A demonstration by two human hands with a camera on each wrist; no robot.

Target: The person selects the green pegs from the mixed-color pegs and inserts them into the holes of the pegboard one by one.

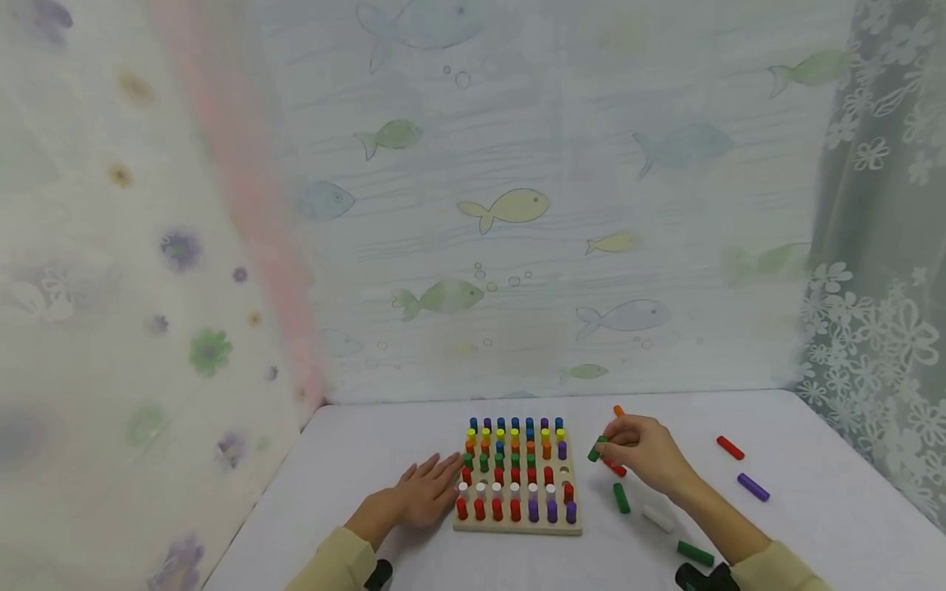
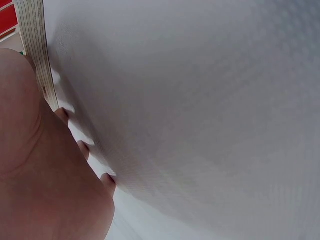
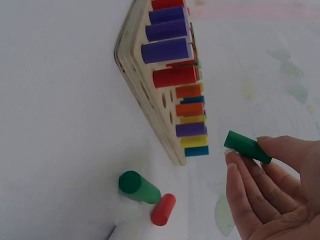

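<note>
**A:** What's that in the right hand (image 1: 646, 453)?

**B:** A green peg (image 3: 247, 146), pinched between thumb and fingertips (image 3: 235, 165), held in the air just to the right of the wooden pegboard (image 1: 517, 525). Its free end points toward the board.

**A:** Heavy?

**B:** I'd guess not. It looks like a short painted wooden cylinder: light, stiff, nothing that bends or breaks. The paint looks smooth, so it could roll between the fingers if pinched loosely. Holding it round the rear half, as now, leaves the front end clear, which seems the sensible grip.

**A:** And the left hand (image 1: 427, 492)?

**B:** Flat on the surface (image 1: 813, 460), fingers straight, the tips against the board's left edge. It holds nothing, only rests there; the wrist view shows the fingertips (image 2: 107, 181) pressed down on the white cloth beside the layered edge of the board.

**A:** Is the board full?

**B:** Nearly. Rows of blue, yellow, orange, green, red, white and purple pegs stand upright in it, but I can see at least 1 open hole (image 1: 565, 471) on the right side.

**A:** Anything loose?

**B:** Yes, pegs lie on their sides to the right: a red peg (image 1: 730, 447), a purple peg (image 1: 753, 487), a white peg (image 1: 657, 518), and 2 more green ones nearer the person.
</note>
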